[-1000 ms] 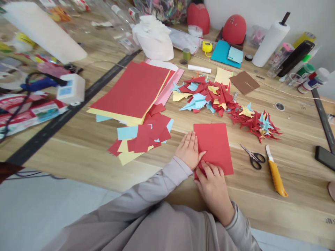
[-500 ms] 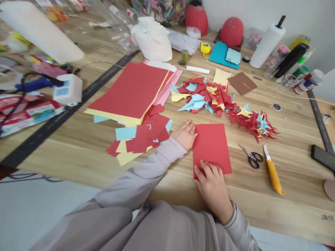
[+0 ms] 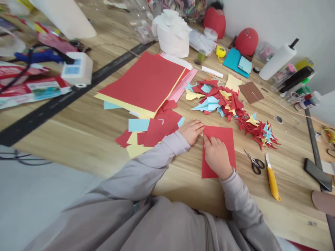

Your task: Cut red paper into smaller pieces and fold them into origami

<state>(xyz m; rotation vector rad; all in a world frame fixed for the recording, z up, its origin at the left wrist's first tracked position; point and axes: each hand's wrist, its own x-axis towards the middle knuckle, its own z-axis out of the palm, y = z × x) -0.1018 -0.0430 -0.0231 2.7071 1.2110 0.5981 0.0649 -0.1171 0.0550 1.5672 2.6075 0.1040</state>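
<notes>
A red sheet of paper [image 3: 227,134] lies flat on the wooden table in front of me. My left hand [image 3: 192,131] rests flat at its upper left corner, fingers stretched out over the edge. On the upper left part of the sheet, my right hand [image 3: 216,153] presses down with its index finger along the left edge, close to the left fingertips. Neither hand grips the paper. Whether the sheet is folded double I cannot tell. To its right lie black-handled scissors [image 3: 255,163] and a yellow-handled knife [image 3: 273,179].
Cut red, blue and yellow paper pieces [image 3: 155,130] lie beside my left forearm, below a stack of large coloured sheets [image 3: 146,83]. Folded paper shapes [image 3: 222,97] are heaped behind the red sheet. A phone [image 3: 316,173] lies far right; a glue gun [image 3: 39,56] is at left.
My right hand has slid up from the sheet's lower left part to near its upper left corner. My left hand stays at the corner. The camera view has shifted and tilted.
</notes>
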